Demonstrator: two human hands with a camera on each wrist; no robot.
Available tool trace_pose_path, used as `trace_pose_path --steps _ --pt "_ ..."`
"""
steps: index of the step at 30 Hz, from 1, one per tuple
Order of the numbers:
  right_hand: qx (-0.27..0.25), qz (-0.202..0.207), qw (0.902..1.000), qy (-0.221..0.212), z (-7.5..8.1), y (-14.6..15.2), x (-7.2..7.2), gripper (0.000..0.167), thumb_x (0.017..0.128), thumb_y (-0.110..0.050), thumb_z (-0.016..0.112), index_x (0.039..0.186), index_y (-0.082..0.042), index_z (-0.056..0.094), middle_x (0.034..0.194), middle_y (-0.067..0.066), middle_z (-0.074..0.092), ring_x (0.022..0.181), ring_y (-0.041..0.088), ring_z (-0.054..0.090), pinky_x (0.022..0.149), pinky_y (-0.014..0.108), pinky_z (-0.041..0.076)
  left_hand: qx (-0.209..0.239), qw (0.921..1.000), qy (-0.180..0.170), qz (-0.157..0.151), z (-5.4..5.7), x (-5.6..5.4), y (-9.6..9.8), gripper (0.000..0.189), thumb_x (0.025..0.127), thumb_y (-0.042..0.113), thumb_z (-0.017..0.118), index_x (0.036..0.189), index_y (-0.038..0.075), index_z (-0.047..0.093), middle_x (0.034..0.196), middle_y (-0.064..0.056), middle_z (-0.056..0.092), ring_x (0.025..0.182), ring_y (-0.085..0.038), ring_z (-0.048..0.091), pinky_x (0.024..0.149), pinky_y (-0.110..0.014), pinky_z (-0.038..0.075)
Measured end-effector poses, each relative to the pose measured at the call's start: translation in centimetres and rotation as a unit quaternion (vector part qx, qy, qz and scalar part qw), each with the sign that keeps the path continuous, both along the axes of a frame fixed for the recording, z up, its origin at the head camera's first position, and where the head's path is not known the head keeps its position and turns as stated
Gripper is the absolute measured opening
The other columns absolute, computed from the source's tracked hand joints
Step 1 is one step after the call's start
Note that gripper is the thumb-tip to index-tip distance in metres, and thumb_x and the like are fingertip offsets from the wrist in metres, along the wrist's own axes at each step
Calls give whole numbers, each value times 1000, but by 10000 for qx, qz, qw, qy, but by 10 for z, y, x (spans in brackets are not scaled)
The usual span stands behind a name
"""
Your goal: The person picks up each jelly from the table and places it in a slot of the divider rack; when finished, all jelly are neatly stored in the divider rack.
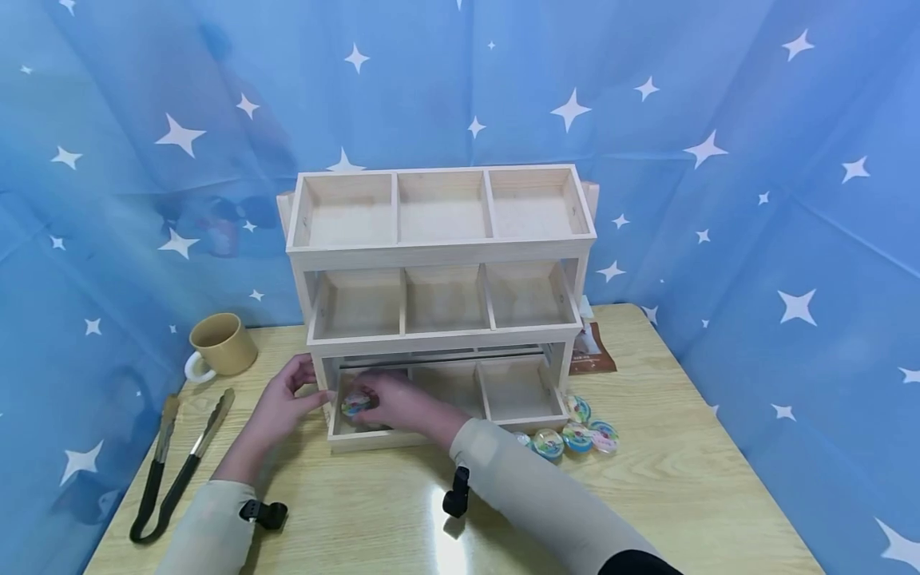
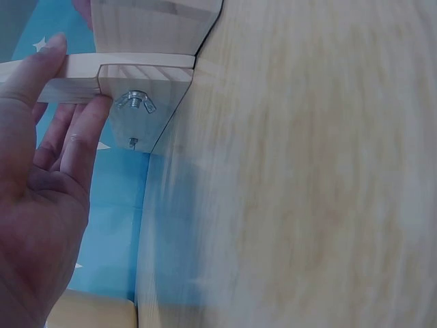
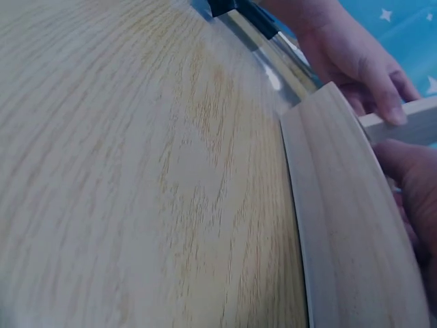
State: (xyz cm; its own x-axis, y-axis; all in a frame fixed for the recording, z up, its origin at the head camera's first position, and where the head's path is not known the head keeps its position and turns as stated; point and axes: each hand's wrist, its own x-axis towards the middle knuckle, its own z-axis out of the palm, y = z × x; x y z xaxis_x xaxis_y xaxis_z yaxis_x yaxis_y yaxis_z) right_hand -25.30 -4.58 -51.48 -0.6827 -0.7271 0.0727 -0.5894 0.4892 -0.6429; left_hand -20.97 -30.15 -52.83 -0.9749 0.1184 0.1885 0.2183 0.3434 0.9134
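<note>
A pale wooden three-tier shelf (image 1: 442, 255) stands on the table, each tier split into three compartments. My left hand (image 1: 282, 406) grips the shelf's left upright; in the left wrist view its thumb and fingers lie on opposite sides of the wooden bar (image 2: 75, 85). Inside the bottom tier's left compartment, my right hand (image 1: 402, 402) holds a small round tub (image 1: 355, 403) with colourful contents. The tub is hidden in the right wrist view, behind the tier's front board (image 3: 348, 205). Several similar round tubs (image 1: 549, 444) lie by the bottom tier's right front corner.
At the table's left are a tan mug (image 1: 224, 345) with a white handle and black-handled metal tongs (image 1: 172, 483). A brown packet (image 1: 591, 351) lies behind the shelf's right side. A blue star-patterned curtain (image 1: 446, 88) encloses the table (image 1: 690, 479).
</note>
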Motion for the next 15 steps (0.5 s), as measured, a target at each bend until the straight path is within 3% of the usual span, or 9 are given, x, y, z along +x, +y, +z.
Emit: trace_pose_path --steps 4,8,11,15 --pt "-276 -114 9987 -414 3 12 5 56 97 -23 89 146 -10 66 132 2 74 112 6 69 95 21 55 -73 10000 9 45 -1 0 1 60 101 6 83 153 4 55 130 -18 72 117 -12 66 98 -33 55" --pt "-533 -317 9937 -929 8 29 10 61 98 -21 87 153 -11 62 143 7 71 94 12 74 82 26 61 -225 9997 12 46 0 -1 0 60 101 9 84 154 6 55 131 -18 72 118 -14 66 99 -36 55" --pt "-524 -372 9946 -814 13 46 13 61 100 -24 86 154 -10 62 147 11 69 100 20 76 87 30 62 -302 9995 20 37 1 -2 0 61 100 10 84 154 6 55 130 -18 72 119 -17 66 98 -35 55" --pt "-488 -363 9977 -311 19 70 19 58 99 -24 86 150 -7 65 145 12 70 129 28 69 108 33 55 -302 9995 49 4 2 -1 -2 61 100 10 84 154 5 55 130 -20 71 118 -15 66 96 -29 56"
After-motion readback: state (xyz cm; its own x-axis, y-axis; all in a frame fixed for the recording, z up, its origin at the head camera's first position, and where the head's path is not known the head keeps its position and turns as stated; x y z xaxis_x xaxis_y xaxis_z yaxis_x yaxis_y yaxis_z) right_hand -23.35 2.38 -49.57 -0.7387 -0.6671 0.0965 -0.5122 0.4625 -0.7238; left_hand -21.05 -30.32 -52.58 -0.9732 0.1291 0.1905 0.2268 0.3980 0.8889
